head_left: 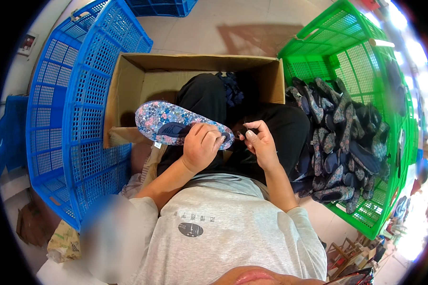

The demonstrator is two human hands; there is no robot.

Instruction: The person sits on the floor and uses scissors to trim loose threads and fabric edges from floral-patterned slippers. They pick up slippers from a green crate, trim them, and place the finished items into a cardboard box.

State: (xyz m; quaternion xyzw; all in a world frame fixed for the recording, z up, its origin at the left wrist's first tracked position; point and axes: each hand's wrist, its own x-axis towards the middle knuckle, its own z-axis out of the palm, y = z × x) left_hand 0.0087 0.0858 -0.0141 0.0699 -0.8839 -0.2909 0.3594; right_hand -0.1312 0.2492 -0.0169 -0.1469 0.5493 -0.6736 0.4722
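A floral slipper (152, 116) with a dark navy opening lies sole side away across my lap, its broad end toward the left. My left hand (200, 148) is closed round its narrower end, the fingers over the opening. A small white tag (157, 145) sticks out at the slipper's near edge. Just right of that narrow end, my right hand (261, 145) is closed, thumb and forefinger pinched by a small dark object (242, 131). Its kind is hard to make out against my black trousers.
An open cardboard box (128, 85) stands around my knees, with dark blue pieces (233, 90) inside. On the right, a green crate (352, 221) holds many similar floral slippers (335, 137). Tall blue crates (92, 109) stand at the left, and another blue crate (164, 7) at the back.
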